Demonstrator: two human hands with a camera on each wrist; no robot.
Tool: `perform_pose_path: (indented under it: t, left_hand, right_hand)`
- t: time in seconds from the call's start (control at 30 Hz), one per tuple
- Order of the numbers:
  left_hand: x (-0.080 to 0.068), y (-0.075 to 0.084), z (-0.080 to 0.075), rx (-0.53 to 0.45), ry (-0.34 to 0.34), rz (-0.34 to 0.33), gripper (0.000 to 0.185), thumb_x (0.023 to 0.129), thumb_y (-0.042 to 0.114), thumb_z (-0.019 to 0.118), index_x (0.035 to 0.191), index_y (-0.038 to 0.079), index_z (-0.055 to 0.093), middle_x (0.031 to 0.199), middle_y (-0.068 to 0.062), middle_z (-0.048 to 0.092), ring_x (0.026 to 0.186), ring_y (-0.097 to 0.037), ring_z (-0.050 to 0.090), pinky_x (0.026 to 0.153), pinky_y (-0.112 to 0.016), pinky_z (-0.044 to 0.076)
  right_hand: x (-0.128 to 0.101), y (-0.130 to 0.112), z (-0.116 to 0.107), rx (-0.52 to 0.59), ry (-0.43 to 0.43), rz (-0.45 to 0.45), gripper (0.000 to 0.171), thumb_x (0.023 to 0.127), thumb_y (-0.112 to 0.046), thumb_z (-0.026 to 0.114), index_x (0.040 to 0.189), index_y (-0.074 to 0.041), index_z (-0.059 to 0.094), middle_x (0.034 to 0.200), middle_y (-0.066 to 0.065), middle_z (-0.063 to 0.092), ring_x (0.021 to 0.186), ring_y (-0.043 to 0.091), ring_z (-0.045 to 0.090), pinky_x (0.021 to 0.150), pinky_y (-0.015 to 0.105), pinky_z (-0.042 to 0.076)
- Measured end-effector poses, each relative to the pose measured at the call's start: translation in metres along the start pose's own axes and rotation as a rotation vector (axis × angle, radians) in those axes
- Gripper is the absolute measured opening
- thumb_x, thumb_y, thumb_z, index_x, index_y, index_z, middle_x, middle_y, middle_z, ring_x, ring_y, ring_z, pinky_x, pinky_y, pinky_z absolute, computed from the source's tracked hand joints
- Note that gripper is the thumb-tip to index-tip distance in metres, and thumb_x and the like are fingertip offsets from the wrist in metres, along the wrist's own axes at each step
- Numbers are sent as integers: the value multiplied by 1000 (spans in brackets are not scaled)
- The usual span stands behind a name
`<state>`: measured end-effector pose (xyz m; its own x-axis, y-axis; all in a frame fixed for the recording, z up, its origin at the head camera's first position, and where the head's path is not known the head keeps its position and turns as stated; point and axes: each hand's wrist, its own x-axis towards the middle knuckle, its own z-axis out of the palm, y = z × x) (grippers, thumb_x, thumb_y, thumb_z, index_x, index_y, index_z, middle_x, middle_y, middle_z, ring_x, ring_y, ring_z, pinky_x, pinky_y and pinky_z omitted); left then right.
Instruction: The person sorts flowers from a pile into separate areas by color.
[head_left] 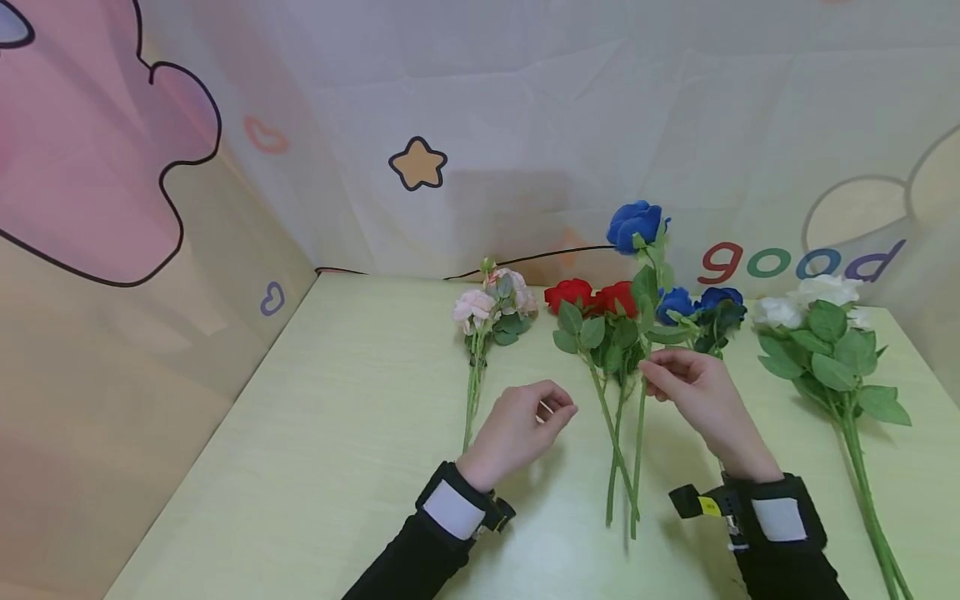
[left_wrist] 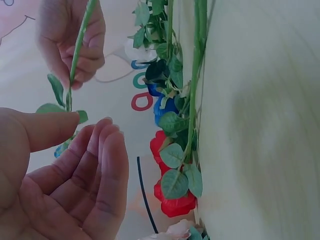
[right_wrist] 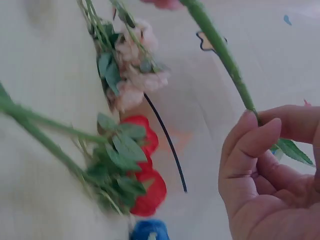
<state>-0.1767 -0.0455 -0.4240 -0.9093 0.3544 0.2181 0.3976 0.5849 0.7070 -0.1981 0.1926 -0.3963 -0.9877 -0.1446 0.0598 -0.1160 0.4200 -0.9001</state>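
Note:
My right hand (head_left: pixel 701 404) pinches the green stem of a blue rose (head_left: pixel 633 227) between thumb and fingertips. The rose stands upright, its bloom high against the backdrop and its stem (right_wrist: pixel 220 47) running down past the hand. To its left, my left hand (head_left: pixel 517 427) hovers over the table with loosely bent fingers and nothing in them. In the left wrist view its thumb and fingertips (left_wrist: pixel 117 132) stand apart, near the held rose's leaves. Two red roses (head_left: pixel 570 295) lie between the hands at the back, their stems crossing toward me.
Pale pink flowers (head_left: pixel 474 308) lie left of the red ones. More blue roses (head_left: pixel 722 298) lie behind my right hand. At the right, white roses (head_left: pixel 825 290) with long stems reach toward the table's front. A printed cloth (head_left: pixel 525 125) hangs behind the table (head_left: pixel 300 467).

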Motion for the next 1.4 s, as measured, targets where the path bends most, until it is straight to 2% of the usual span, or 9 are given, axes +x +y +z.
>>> perform_pose_path:
  t: [0.13, 0.33, 0.63, 0.83, 0.87, 0.93, 1.1, 1.4]
  left_hand:
    - [0, 1, 1, 52, 17, 14, 12, 92, 25, 59, 94, 16, 66, 83, 6, 67, 71, -1, 59, 66, -12, 46]
    - [1, 5, 1, 74, 19, 15, 11, 92, 23, 59, 94, 16, 66, 84, 6, 67, 72, -1, 59, 66, -12, 46]
    - [14, 21, 8, 64, 28, 62, 11, 92, 20, 58, 96, 15, 66, 83, 6, 67, 69, 0, 57, 63, -10, 44]
    - [18, 28, 13, 72, 28, 74, 10, 92, 20, 57, 95, 16, 66, 83, 7, 67, 68, 1, 57, 62, -9, 44]
    - [18, 28, 13, 74, 29, 73, 10, 92, 20, 57, 95, 16, 66, 83, 7, 67, 68, 1, 56, 62, -9, 44]
    - [17, 27, 12, 76, 30, 66, 10, 92, 19, 58, 96, 16, 66, 83, 7, 67, 68, 1, 56, 62, -10, 44]
    - [15, 25, 9, 80, 31, 57, 10, 92, 19, 57, 95, 15, 67, 83, 6, 67, 68, 0, 57, 63, -10, 44]
    - [15, 23, 10, 74, 18, 59, 11, 92, 19, 58, 96, 15, 67, 84, 6, 67, 68, 0, 57, 62, -10, 44]
  right_hand:
    - [-1, 5, -18, -62, 42, -3, 39, 95, -31, 52, 112, 4, 57, 75, -13, 62, 69, 6, 59, 64, 20, 51]
    - [-4, 15, -38, -151, 115, -30, 36, 95, -28, 52, 109, 5, 59, 69, -15, 60, 64, 6, 58, 59, 20, 49]
    - [-12, 20, -63, -285, 190, 46, 41, 95, -34, 50, 111, 2, 60, 74, -13, 63, 63, -1, 59, 56, 22, 47]
    - [-12, 26, -66, -379, 268, 26, 39, 96, -30, 49, 108, 4, 61, 84, 17, 69, 57, -6, 56, 51, 22, 44]
    - [-12, 27, -67, -399, 275, 21, 38, 95, -30, 49, 107, 5, 62, 86, 21, 68, 56, -6, 56, 50, 22, 43]
    - [-12, 31, -69, -441, 284, 21, 37, 95, -29, 49, 105, 5, 62, 82, 20, 69, 55, -3, 55, 49, 24, 42]
    - [-11, 42, -71, -507, 224, 67, 36, 95, -26, 49, 103, 7, 61, 76, 15, 68, 58, 9, 56, 48, 27, 39]
    - [-5, 58, -63, -486, 18, 178, 37, 95, -25, 49, 103, 11, 59, 77, 14, 67, 64, 15, 61, 54, 28, 42]
